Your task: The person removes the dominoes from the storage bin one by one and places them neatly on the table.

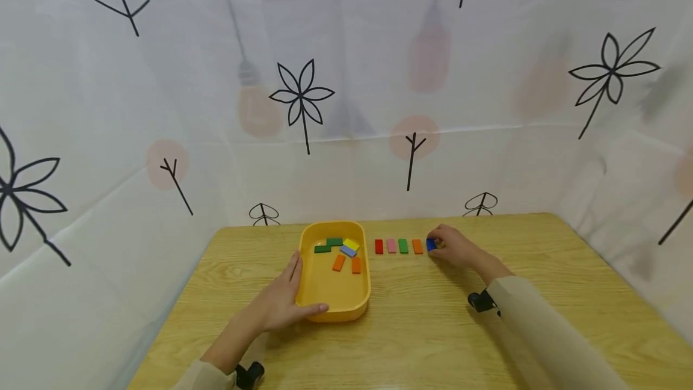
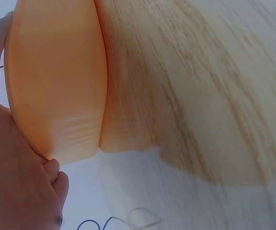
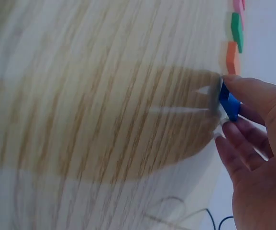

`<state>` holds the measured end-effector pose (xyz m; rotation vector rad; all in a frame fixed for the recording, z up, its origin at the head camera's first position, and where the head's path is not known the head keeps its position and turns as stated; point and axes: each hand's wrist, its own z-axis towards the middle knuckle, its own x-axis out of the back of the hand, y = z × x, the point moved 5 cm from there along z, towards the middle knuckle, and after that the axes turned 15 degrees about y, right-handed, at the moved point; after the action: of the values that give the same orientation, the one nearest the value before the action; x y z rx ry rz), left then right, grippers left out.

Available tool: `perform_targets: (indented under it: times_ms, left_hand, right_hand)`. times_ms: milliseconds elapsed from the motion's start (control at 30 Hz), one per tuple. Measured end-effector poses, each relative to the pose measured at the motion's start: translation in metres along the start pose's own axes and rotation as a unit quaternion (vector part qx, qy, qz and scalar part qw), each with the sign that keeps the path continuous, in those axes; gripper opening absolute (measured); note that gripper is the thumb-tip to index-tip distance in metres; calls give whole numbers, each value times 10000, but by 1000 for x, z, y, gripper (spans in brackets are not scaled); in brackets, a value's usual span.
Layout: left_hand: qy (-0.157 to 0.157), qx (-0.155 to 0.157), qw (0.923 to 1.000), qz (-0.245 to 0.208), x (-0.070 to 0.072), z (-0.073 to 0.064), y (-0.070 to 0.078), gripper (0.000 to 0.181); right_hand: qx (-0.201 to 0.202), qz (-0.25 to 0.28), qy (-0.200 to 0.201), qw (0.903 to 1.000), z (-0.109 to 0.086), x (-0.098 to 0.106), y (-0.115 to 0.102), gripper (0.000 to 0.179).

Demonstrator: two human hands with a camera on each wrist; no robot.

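Observation:
At the right end of a row of small flat blocks, my right hand (image 1: 452,248) pinches a blue block (image 1: 431,244) between thumb and fingertips. The right wrist view shows the blue block (image 3: 230,103) tilted, one edge at the tabletop. Left of it lie an orange block (image 1: 417,247), a green block (image 1: 403,246), a pink block (image 1: 391,246) and a red block (image 1: 379,247), spaced apart. My left hand (image 1: 281,297) rests against the yellow tray's (image 1: 332,316) near left corner, fingers straight along its left side and thumb along the near rim.
Inside the tray are several more blocks, among them a yellow block (image 1: 351,244), a light blue block (image 1: 348,251) and an orange block (image 1: 356,265). The wooden table (image 1: 411,342) meets a white printed curtain (image 1: 346,185) at its back edge.

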<state>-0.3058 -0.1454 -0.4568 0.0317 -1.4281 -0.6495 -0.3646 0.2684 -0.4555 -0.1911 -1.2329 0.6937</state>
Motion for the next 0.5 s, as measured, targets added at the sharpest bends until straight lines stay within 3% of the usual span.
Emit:
perform_targets:
  times_ms: [500]
  left_hand:
    - [-17, 86, 10000, 40, -3, 1, -2, 124]
  right_hand:
    - [-70, -11, -196, 9998, 1, -3, 5, 42]
